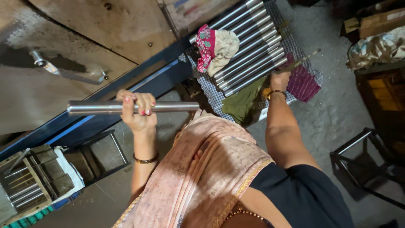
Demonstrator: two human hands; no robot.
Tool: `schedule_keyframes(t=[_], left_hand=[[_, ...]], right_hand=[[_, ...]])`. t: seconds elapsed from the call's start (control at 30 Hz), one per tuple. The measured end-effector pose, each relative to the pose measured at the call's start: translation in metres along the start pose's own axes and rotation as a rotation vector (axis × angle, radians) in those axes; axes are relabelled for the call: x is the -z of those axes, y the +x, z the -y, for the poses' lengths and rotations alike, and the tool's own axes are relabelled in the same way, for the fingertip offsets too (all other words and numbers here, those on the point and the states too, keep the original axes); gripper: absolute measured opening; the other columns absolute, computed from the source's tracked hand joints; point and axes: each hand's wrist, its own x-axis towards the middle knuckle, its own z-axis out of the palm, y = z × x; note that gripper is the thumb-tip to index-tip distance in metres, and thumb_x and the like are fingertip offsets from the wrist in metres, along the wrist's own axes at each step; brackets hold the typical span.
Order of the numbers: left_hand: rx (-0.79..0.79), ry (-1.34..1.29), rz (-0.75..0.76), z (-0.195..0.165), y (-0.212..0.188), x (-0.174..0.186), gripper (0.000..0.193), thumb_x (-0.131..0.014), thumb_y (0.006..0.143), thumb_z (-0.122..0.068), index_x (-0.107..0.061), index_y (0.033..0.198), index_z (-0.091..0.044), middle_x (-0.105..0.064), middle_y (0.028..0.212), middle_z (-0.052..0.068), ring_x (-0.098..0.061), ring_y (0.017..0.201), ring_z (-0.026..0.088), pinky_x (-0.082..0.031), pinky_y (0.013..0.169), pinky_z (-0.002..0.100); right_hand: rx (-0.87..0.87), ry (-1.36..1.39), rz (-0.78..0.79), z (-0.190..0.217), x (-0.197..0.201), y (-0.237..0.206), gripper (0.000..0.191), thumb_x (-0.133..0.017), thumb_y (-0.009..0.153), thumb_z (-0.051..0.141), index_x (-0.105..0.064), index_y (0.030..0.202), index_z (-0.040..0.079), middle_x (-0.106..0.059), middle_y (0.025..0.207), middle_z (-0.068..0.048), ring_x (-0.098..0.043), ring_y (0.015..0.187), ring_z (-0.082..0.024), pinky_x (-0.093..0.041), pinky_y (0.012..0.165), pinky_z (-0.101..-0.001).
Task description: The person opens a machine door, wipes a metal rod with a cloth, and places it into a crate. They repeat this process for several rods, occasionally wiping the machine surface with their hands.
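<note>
Closing its grip round the steel rod (107, 107), the left hand (137, 110) holds it level, right of its middle

Single head-worn view, looking steeply down, close over own arms and floor.

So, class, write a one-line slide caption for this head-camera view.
Left hand grips a steel rod while right hand touches more rods laid on checked cloth.

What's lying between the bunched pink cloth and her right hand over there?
Shiny steel rods in a row lie between the pink cloth and the right hand, as the head view shows.
</note>
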Motion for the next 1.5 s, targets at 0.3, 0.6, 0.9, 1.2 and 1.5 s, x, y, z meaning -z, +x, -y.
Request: schedule_keyframes(t=[0.3,0.6,0.9,1.2,1.5], left_hand=[[-0.044,-0.133,0.007,0.009,0.018,-0.009,0.029,-0.057,0.107,-0.036,-0.046,0.091,-0.015,-0.034,0.055,-0.001,-0.032,0.046,0.013,-0.038,0.061,0.034],[-0.158,-0.326,-0.088,-0.017,0.047,-0.005,0.039,-0.053,0.109,-0.038,-0.040,0.079,-0.018,-0.030,0.054,-0.003,-0.027,0.040,0.010,-0.036,0.055,0.029],[-0.195,-0.332,-0.145,-0.019,0.052,-0.014,0.038,-0.056,0.108,-0.034,-0.040,0.078,-0.017,-0.029,0.053,-0.003,-0.026,0.044,0.012,-0.034,0.053,0.029],[-0.252,-0.432,-0.218,-0.043,0.058,-0.006,0.041,-0.057,0.105,-0.038,-0.039,0.075,-0.017,-0.027,0.053,-0.004,-0.027,0.046,0.012,-0.035,0.055,0.028],[-0.330,-0.624,-0.275,-0.086,0.061,0.044,0.038,-0.060,0.100,-0.036,-0.042,0.072,-0.018,-0.031,0.052,-0.007,-0.031,0.045,0.008,-0.039,0.057,0.026]], right_hand=[[-0.039,1.028,0.123,0.000,-0.007,-0.005,0.028,-0.065,0.090,-0.004,-0.065,0.118,-0.008,-0.071,0.117,-0.015,-0.067,0.099,-0.021,-0.056,0.088,-0.0354],[0.478,1.272,0.347,0.034,0.051,-0.028,0.035,-0.055,0.108,-0.008,-0.049,0.142,0.001,-0.062,0.124,-0.009,-0.063,0.108,-0.019,-0.056,0.098,-0.0343],[0.831,1.200,0.506,0.052,0.022,-0.087,0.042,-0.069,0.099,0.020,-0.052,0.134,0.005,-0.059,0.108,-0.002,-0.056,0.090,-0.010,-0.048,0.080,-0.0246],[0.934,0.377,0.544,0.023,-0.005,-0.099,0.018,-0.059,0.099,0.001,-0.063,0.116,-0.002,-0.067,0.109,-0.014,-0.062,0.102,-0.026,-0.048,0.093,-0.0362],[1.121,0.251,0.436,0.031,0.023,-0.086,0.039,-0.047,0.090,-0.008,-0.062,0.125,-0.003,-0.070,0.111,-0.024,-0.068,0.101,-0.039,-0.053,0.088,-0.0439]])
